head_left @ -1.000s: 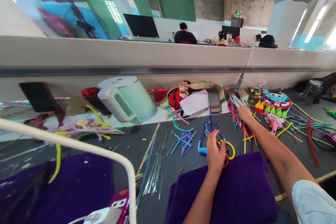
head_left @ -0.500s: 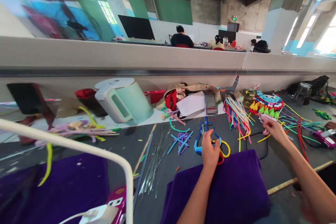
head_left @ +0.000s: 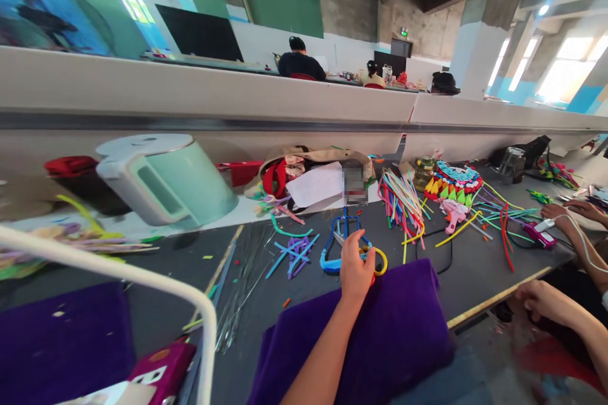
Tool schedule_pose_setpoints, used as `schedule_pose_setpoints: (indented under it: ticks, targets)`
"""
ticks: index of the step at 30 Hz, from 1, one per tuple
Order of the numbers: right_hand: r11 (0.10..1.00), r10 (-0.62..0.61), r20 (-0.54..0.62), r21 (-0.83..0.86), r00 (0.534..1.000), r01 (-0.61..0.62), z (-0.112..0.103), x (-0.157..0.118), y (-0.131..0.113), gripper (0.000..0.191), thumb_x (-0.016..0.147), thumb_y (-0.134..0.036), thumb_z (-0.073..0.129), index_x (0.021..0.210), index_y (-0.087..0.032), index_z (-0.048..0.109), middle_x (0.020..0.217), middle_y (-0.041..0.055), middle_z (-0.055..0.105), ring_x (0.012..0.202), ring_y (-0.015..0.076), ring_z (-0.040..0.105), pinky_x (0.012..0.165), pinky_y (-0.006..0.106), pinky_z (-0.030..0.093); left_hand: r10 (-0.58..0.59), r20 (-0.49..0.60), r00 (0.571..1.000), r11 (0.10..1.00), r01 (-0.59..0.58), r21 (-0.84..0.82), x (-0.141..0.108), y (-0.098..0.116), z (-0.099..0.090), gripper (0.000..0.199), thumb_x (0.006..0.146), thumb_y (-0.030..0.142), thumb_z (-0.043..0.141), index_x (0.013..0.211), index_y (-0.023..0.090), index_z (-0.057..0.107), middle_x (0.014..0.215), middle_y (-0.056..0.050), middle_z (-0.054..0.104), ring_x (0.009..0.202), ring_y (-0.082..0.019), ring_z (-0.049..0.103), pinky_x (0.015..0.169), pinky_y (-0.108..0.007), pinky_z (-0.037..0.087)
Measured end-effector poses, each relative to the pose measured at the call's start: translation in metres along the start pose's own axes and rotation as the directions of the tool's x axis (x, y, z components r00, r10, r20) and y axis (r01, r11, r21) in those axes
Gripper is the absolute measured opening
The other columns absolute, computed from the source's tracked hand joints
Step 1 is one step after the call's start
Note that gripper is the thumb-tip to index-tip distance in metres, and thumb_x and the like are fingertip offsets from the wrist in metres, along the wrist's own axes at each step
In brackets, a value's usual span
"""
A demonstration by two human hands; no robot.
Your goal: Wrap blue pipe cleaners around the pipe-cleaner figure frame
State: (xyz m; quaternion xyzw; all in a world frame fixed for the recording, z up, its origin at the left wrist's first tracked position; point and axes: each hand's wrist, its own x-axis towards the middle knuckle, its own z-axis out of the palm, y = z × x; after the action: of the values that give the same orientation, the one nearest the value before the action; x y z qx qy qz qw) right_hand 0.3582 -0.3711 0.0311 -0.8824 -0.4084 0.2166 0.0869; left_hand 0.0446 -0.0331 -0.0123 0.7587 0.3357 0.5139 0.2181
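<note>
My left hand (head_left: 357,266) rests over a pair of scissors (head_left: 381,261) with yellow and red handles, its fingers bent but apart. Beneath lies a blue padded frame (head_left: 332,263) on the dark table. A folded purple cloth (head_left: 403,323) is under my left wrist. My right hand (head_left: 546,300) is off the table's front edge at the right, fingers loosely curled and apart, with nothing visible in them. A pink piece (head_left: 455,214) lies beside a colourful round craft (head_left: 458,180). Left of the frame is a purple and blue woven star (head_left: 293,256).
Pipe cleaners (head_left: 403,205) are heaped behind my left hand. A kettle (head_left: 199,183) stands at the back left, and a white bent tube (head_left: 142,262) crosses the front left. Another person's hands (head_left: 563,215) are at the far right near a magenta power strip (head_left: 539,234).
My right hand has drawn back from the pink piece and dropped past the table's front edge. The view has turned right, bringing another person's hands in. My left hand stays over the scissors.
</note>
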Motion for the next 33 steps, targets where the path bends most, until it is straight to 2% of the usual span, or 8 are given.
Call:
schedule_pose_setpoints:
  ticks: [2,5,7,10,16,21,27,33]
  targets:
    - [0.999,-0.038,0.02,0.006,0.999,0.038,-0.007,0.005,-0.012,0.022,0.076,-0.026,0.042,0.068,-0.019,0.061,0.06,0.0022,0.064,0.044,0.0136,0.055,0.047,0.022,0.036,0.005,-0.012,1.0,1.0,-0.005,-0.001,-0.001,0.0,0.0,0.037,0.082,0.02,0.051,0.119,0.017,0.049,0.117,-0.012,0.055,0.113,-0.026,0.051,0.098,-0.046,0.04]
    - [0.984,-0.178,-0.246,-0.04,0.953,0.173,-0.018,0.022,-0.045,0.031,0.084,-0.039,0.039,0.076,-0.021,0.062,0.062,0.0027,0.063,0.055,0.0161,0.059,0.054,0.024,0.038,-0.007,-0.027,1.0,1.0,0.007,-0.015,-0.002,0.001,0.001,0.034,0.083,0.022,0.051,0.117,0.018,0.05,0.116,-0.012,0.056,0.111,-0.026,0.052,0.096,-0.045,0.041]
    - [0.973,-0.223,-0.333,-0.016,0.916,0.231,-0.02,0.036,-0.074,0.032,0.086,-0.042,0.038,0.082,-0.022,0.063,0.065,0.0022,0.065,0.057,0.0163,0.06,0.057,0.024,0.04,-0.028,-0.034,0.999,0.999,0.027,-0.029,-0.003,0.002,0.0,0.034,0.084,0.024,0.05,0.117,0.018,0.05,0.116,-0.012,0.057,0.11,-0.025,0.053,0.094,-0.044,0.042]
    - [0.941,-0.309,-0.348,0.02,0.885,0.337,-0.015,0.062,-0.118,0.031,0.088,-0.038,0.037,0.088,-0.023,0.064,0.07,0.0011,0.066,0.052,0.0141,0.058,0.056,0.024,0.04,-0.077,-0.062,0.995,0.995,0.073,-0.065,-0.003,0.003,-0.002,0.034,0.086,0.027,0.048,0.119,0.018,0.05,0.112,-0.011,0.059,0.105,-0.024,0.056,0.09,-0.042,0.044]
    - [0.861,-0.47,-0.428,-0.028,0.772,0.508,0.006,0.141,-0.186,0.024,0.084,-0.026,0.049,0.102,-0.018,0.063,0.099,0.0081,0.066,0.089,0.0195,0.061,0.078,0.028,0.044,-0.22,-0.117,0.968,0.972,0.207,-0.113,-0.003,0.004,-0.011,0.033,0.092,0.034,0.038,0.117,0.019,0.053,0.086,-0.004,0.062,0.083,-0.019,0.06,0.08,-0.035,0.046]
    - [0.903,-0.403,-0.458,-0.059,0.792,0.426,0.017,0.207,-0.225,0.035,0.084,-0.022,0.051,0.118,-0.013,0.054,0.115,0.013,0.061,0.106,0.0216,0.055,0.092,0.031,0.039,-0.276,-0.122,0.953,0.953,0.254,-0.167,-0.001,0.001,-0.011,0.035,0.091,0.038,0.039,0.116,0.018,0.055,0.084,-0.004,0.06,0.074,-0.018,0.058,0.072,-0.031,0.046]
    - [0.967,-0.239,-0.326,-0.162,0.915,0.195,0.023,0.236,-0.264,0.039,0.086,-0.031,0.051,0.122,-0.016,0.048,0.115,0.0138,0.06,0.107,0.0268,0.054,0.087,0.034,0.039,-0.301,-0.094,0.949,0.944,0.282,-0.17,0.0,0.003,-0.012,0.033,0.09,0.039,0.042,0.115,0.02,0.054,0.083,-0.003,0.058,0.074,-0.016,0.058,0.071,-0.031,0.046]
    - [0.913,-0.391,-0.222,-0.221,0.893,0.344,0.034,0.238,-0.29,0.027,0.089,-0.031,0.047,0.111,-0.016,0.052,0.112,0.0131,0.061,0.107,0.0245,0.054,0.085,0.03,0.038,-0.302,-0.06,0.951,0.935,0.284,-0.211,0.003,0.009,-0.013,0.032,0.09,0.039,0.042,0.112,0.019,0.054,0.08,-0.002,0.058,0.076,-0.017,0.059,0.071,-0.03,0.046]
